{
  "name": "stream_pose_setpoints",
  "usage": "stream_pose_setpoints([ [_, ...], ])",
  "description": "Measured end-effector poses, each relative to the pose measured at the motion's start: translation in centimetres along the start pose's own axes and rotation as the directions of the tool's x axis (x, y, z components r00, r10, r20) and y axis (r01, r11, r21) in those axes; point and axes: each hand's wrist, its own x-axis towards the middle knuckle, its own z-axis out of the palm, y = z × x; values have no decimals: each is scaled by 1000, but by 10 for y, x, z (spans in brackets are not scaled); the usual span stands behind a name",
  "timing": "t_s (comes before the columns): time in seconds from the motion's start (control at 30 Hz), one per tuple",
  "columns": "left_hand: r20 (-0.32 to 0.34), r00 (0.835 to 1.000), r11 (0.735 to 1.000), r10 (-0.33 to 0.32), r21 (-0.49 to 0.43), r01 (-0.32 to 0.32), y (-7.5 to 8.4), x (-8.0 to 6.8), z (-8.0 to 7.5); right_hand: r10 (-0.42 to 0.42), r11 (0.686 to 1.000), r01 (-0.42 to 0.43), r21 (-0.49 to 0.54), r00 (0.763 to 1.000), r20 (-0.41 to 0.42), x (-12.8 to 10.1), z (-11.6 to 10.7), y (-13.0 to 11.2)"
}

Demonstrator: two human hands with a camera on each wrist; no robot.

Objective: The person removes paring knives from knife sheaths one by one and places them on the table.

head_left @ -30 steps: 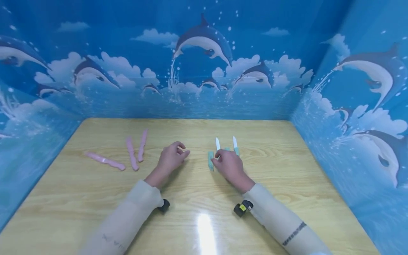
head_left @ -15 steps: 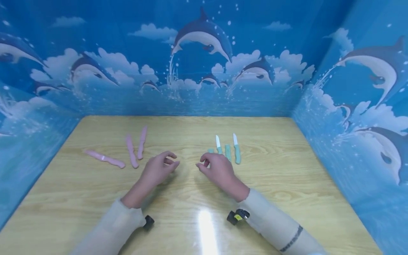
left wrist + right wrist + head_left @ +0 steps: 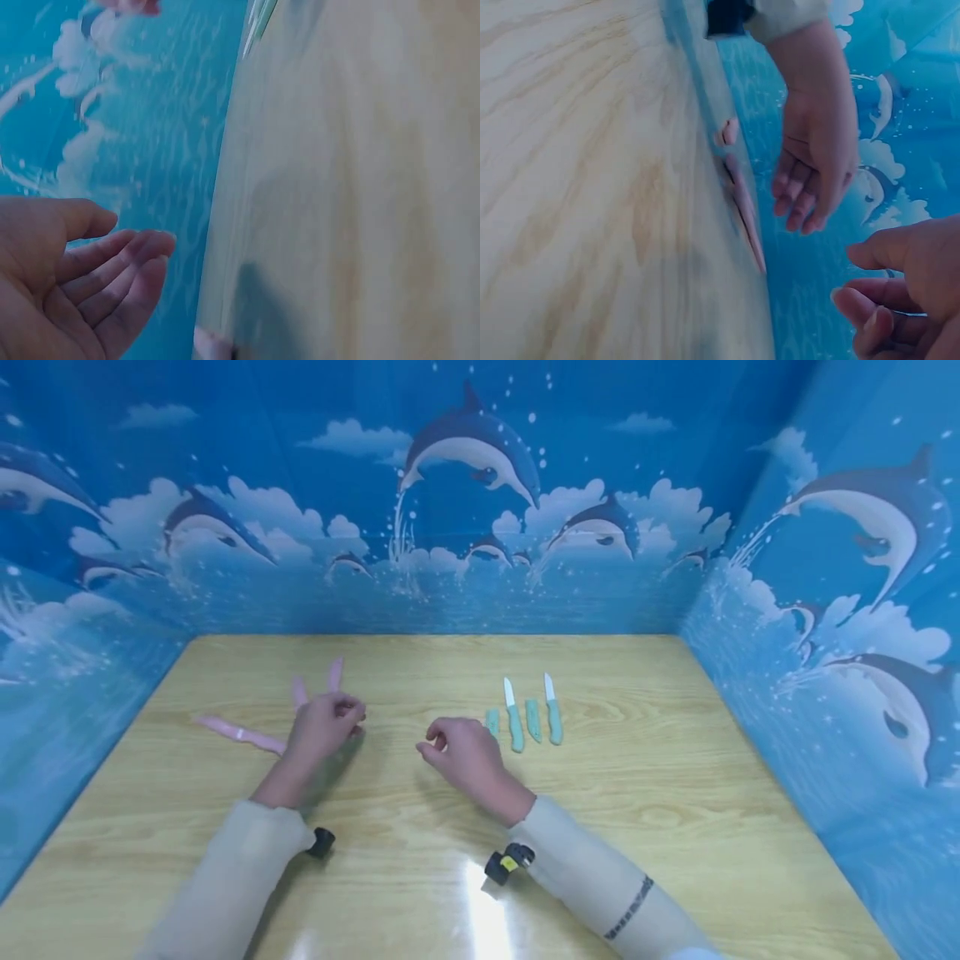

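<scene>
In the head view my left hand [image 3: 322, 727] hovers over the pink knives, loosely curled and holding nothing. It hides the lower parts of two of them, the middle pink knife [image 3: 299, 692] and the right pink knife [image 3: 335, 674]. A third pink knife [image 3: 240, 735] lies slanted at the left, its blade covered. My right hand [image 3: 465, 756], also bare of any object, is near the table's middle with bent, relaxed fingers. Right of it lie two green-handled paring knives, one [image 3: 514, 718] beside the other [image 3: 553, 714], blades bare. Two green sheaths lie there, one [image 3: 533, 718] between the knives, one [image 3: 492, 722] partly covered by my right hand.
The wood-grain table [image 3: 637, 827] meets a blue dolphin-print curtain [image 3: 435, 597] at the back and sides. A bright light reflection lies on the table's front middle. Each sleeve carries a small black wrist camera.
Both hands have moved left. My right hand has come away from the green knives, uncovering them, while my left hand has travelled from the table's middle to above the pink knives.
</scene>
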Motion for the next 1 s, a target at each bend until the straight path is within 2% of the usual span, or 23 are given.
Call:
stream_pose_setpoints([
  [0.13, -56, 997, 997, -53, 55, 57, -3, 17, -13, 1, 1000, 0, -28, 1000, 20, 8, 9, -5],
  [0.27, -105, 989, 988, -108, 97, 118, -4, 30, -19, 18, 998, -15, -63, 999, 47, 20, 21, -8],
  [0.33, -121, 987, 986, -104, 117, 119, -6, 35, -20, 29, 997, -24, -75, 998, 63, 26, 29, -10],
  [0.5, -176, 984, 978, -41, 196, 76, -15, 43, -21, 50, 993, -41, -112, 996, 76, 37, 49, -18],
  [0.6, -186, 981, 969, -51, 230, 94, -21, 47, -22, 66, 990, -56, -132, 995, 77, 42, 60, -25],
  [0.77, -142, 982, 959, -124, 239, 156, -26, 51, -24, 59, 986, -45, -163, 995, 86, 52, 74, -38],
  [0.83, -141, 983, 956, -118, 252, 151, -27, 53, -23, 45, 988, -32, -154, 996, 80, 57, 79, -42],
  [1.0, -186, 980, 954, -76, 271, 125, -32, 59, -18, 34, 992, -25, -120, 996, 78, 67, 89, -47],
])
